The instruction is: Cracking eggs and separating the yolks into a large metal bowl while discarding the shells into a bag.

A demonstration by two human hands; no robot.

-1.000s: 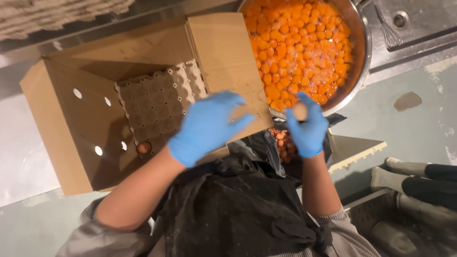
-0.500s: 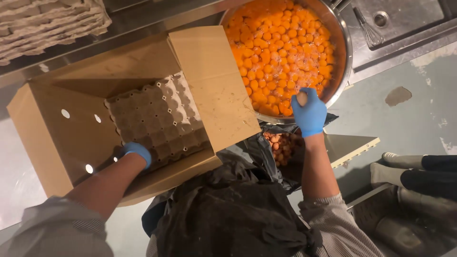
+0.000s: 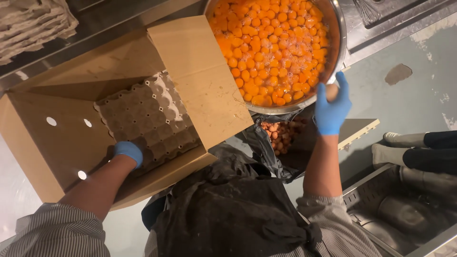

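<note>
My left hand (image 3: 128, 152), in a blue glove, reaches into an open cardboard box (image 3: 47, 147) and rests on the near edge of a grey egg tray (image 3: 147, 116) inside it. My right hand (image 3: 332, 107), also gloved in blue, holds a brown egg (image 3: 332, 91) at the near rim of a large metal bowl (image 3: 339, 35). The bowl is filled with many orange egg yolks (image 3: 271, 43) in liquid. Whether the left hand grips anything in the tray is hidden.
Below the bowl a black bag (image 3: 281, 143) holds broken eggshells (image 3: 281, 135). Stacked grey egg trays (image 3: 33, 24) lie at the top left. A steel sink (image 3: 381, 14) sits at the top right, a steel tub (image 3: 404, 214) at the bottom right.
My left hand has gone from the box flap down into the box to the egg tray. My right hand stays by the bowl's rim with the egg.
</note>
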